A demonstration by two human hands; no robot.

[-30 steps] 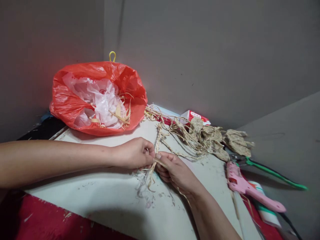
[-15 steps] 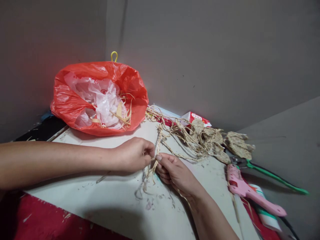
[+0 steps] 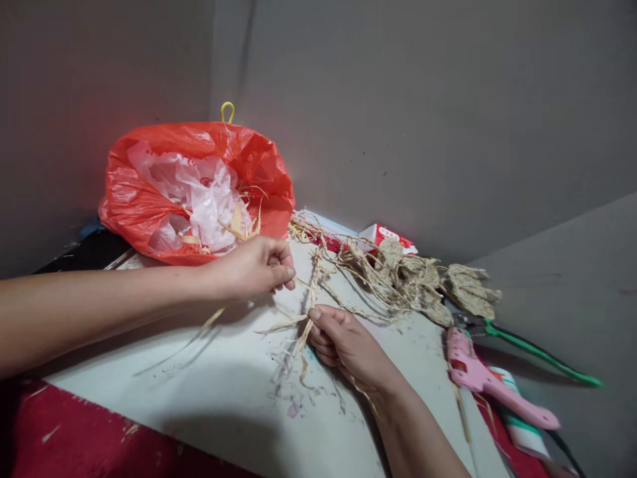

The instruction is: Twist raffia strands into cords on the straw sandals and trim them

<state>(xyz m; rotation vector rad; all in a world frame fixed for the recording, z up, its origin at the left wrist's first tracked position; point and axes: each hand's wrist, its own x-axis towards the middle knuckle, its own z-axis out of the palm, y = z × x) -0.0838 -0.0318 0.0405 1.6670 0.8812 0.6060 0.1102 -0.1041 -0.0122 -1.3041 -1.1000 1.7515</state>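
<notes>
A thin braid of pale straw-like fibre [image 3: 314, 282] runs up the white table toward a tangle of cords, its loose ends hanging below. My right hand [image 3: 348, 348] pinches the lower end of this braid between thumb and forefinger, the other fingers curled under. Up and to the left, my left hand [image 3: 256, 267] is closed, thumb pressed to its fingers, on a thin strip of the same fibre. The strip's long tail [image 3: 213, 317] trails out beneath my left wrist, above the table. Another loose end juts left from the right fingertips.
Behind my left hand stands a red plastic bag [image 3: 134, 186] with white plastic and fibre scraps inside. Corded flower-like pieces [image 3: 413, 272] lie right of the braid. Further right are green-handled pliers [image 3: 542, 352], a pink glue gun [image 3: 492, 385] and a white-and-green tube [image 3: 522, 425]. Grey walls enclose the back.
My left hand has moved up and left, away from the right hand, drawing a strip with it. The right hand keeps its pinch on the braid in nearly the same place.
</notes>
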